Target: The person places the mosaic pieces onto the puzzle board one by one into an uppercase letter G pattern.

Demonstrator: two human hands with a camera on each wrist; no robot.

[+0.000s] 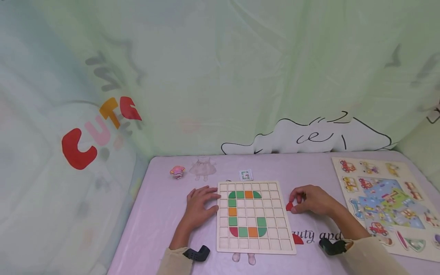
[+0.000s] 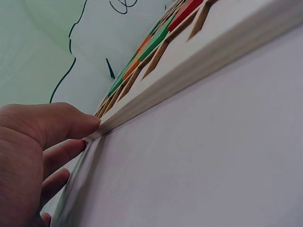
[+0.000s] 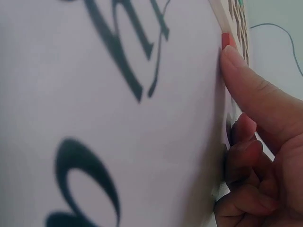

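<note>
A square wooden grid board (image 1: 256, 251) lies in the middle of the table, bearing green, orange and red tiles set in a G-like outline. My left hand (image 1: 200, 206) rests at the board's left edge with fingers spread; in the left wrist view the thumb (image 2: 78, 124) touches the board's side (image 2: 156, 101). Just off the right edge, my right hand (image 1: 311, 200) pinches a red quarter-round tile (image 1: 289, 207) between thumb and fingers. That red tile (image 3: 227, 39) shows in the right wrist view at the thumb tip. Another red tile (image 1: 298, 239) lies lower down, beside the board's right edge.
A wooden picture puzzle board (image 1: 347, 198) with vehicle pieces lies at the right. Behind the grid board is a small pattern card (image 1: 246, 175). A pink figurine (image 1: 177, 172) stands at the back left. Printed curtains (image 1: 206, 95) hang behind the table.
</note>
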